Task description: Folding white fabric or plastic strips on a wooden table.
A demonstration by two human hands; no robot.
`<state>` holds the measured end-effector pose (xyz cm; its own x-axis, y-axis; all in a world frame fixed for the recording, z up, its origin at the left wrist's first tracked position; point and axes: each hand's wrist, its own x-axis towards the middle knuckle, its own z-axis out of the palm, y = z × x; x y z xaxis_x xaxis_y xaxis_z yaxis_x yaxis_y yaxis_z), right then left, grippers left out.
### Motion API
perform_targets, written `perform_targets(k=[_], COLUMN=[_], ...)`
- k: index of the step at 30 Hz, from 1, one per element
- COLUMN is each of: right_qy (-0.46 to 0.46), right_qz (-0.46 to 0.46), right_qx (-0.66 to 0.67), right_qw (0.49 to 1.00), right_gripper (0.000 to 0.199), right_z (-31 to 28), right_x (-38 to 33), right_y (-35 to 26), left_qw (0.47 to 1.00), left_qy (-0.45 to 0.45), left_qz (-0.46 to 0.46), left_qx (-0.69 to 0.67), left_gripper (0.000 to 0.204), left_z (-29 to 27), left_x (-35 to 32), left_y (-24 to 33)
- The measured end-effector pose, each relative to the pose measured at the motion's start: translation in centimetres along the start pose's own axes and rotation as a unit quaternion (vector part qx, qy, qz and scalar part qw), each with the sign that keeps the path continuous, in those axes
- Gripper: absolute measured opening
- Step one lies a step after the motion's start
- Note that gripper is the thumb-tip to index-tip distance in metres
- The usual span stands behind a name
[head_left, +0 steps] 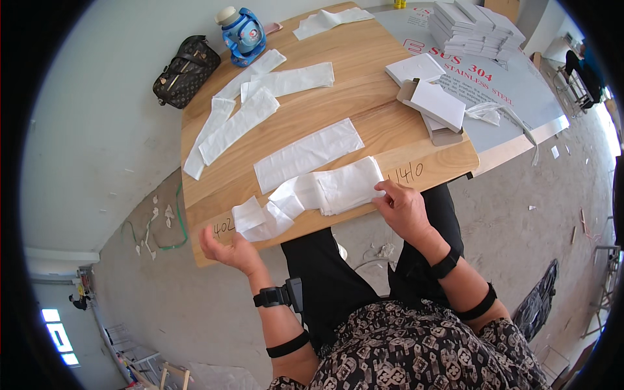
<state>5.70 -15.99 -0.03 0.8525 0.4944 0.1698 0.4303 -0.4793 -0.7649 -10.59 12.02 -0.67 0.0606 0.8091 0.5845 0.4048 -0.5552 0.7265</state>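
A stack of thin white strips (pixel 351 187), seemingly plastic or paper, lies near the table's front edge. Its top layer runs leftward as a creased, folded white strip (pixel 286 203). My right hand (pixel 404 211) pinches the stack's right end between thumb and fingers. At the other end, my left hand (pixel 231 252) is open, thumb apart from the fingers, beside the folded strip's left tip; whether the thumb touches it I cannot tell. Just beyond the stack, a flat white strip (pixel 309 155) lies on the wooden table (pixel 364 84).
Several loose white strips (pixel 240 123) lie at the table's left. A dark handbag (pixel 188 71) and blue bottle (pixel 244 39) stand along the far left. White boxes (pixel 439 105), one with flaps raised, sit at the right, before stacked white boxes (pixel 474 29) on a grey sheet (pixel 494 81).
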Motion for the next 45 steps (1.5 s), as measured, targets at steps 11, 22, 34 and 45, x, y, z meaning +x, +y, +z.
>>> perform_targets(k=[11, 22, 34, 45], right_qy=[0.01, 0.012, -0.002, 0.09], right_qz=[-0.085, -0.191, -0.154, -0.088], right_qx=[-0.123, -0.084, -0.143, -0.059], right_qw=[0.989, 0.978, 0.978, 0.99], right_gripper=[0.032, 0.024, 0.035, 0.024], right_z=[0.4, 1.6, 2.7, 4.2], right_x=[-0.5, 1.1, 1.0, 1.6], right_y=[0.3, -1.1, -1.8, -1.0], left_qw=[0.859, 0.888, 0.882, 0.862], left_qy=[-0.402, -0.358, -0.441, -0.481], left_qz=[0.295, 0.276, 0.137, 0.087], left_qx=[0.12, 0.08, 0.097, -0.132], left_gripper=[0.044, 0.022, 0.01, 0.002], left_z=[5.2, 5.1, 6.7, 7.0], left_x=[-3.1, -3.4, -6.5, -7.7], left_y=[8.3, 8.8, 10.2, 13.1])
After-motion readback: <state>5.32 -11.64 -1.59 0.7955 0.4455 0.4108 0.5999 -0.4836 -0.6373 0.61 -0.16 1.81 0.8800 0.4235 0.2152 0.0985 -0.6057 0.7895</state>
